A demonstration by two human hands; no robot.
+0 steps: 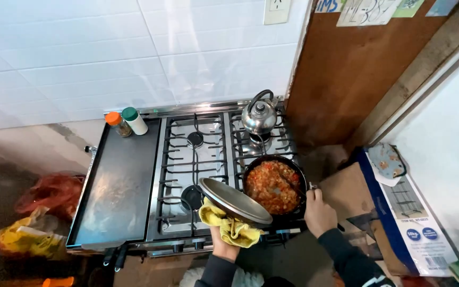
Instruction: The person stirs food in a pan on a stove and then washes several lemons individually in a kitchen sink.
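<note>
The left hand (224,245) grips a round grey metal lid (235,201) through a yellow cloth (229,226), tilted beside the black pan of red stew (273,186); the right hand (319,212) seemingly closes on a stirring utensil. The lid could slip from the bunched cloth.

Left hand (224,245) grips a yellow cloth (230,226) under a metal lid (235,200), lid tilted, lifted off just left of the black pan (298,178). Pan holds chunky red-orange food (272,185). Right hand (319,213) at pan's right rim, fingers closed on a utensil handle (297,188) reaching into the food. Kettle (259,116) on the burner beyond the fingers.
</note>
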